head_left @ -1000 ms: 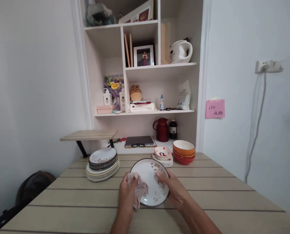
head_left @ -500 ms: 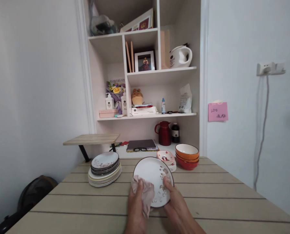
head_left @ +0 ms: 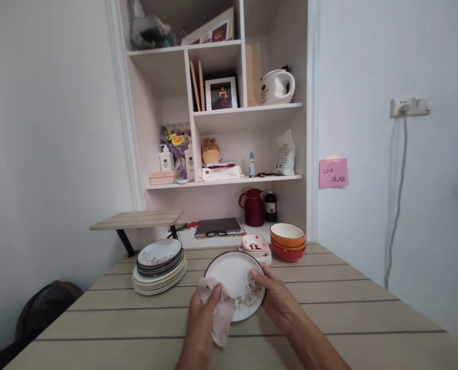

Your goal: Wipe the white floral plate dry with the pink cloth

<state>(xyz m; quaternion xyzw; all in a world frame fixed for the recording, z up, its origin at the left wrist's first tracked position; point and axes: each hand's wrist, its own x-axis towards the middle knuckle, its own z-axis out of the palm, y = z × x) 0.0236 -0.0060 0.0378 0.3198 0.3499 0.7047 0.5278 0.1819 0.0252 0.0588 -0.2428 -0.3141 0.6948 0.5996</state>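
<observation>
A white plate (head_left: 232,275) with a dark rim and brown flower pattern is held up over the table, tilted toward me. My right hand (head_left: 277,298) grips its right edge, thumb on the face and fingers behind. My left hand (head_left: 204,313) is closed on a pale pink cloth (head_left: 222,316), which is pressed against the plate's lower left edge and hangs down below the thumb. The fingers behind the cloth and plate are hidden.
On the left stands a stack of plates (head_left: 160,270) beside a small raised shelf (head_left: 136,220). Behind the plate are small pink patterned dishes (head_left: 255,243) and stacked orange and red bowls (head_left: 288,241). A red jug (head_left: 254,209) stands farther back on the white shelf unit.
The plate has turned, its flower pattern moving from the right side to the lower right. My right hand now sits higher on the rim. The whole view has shifted slightly.
</observation>
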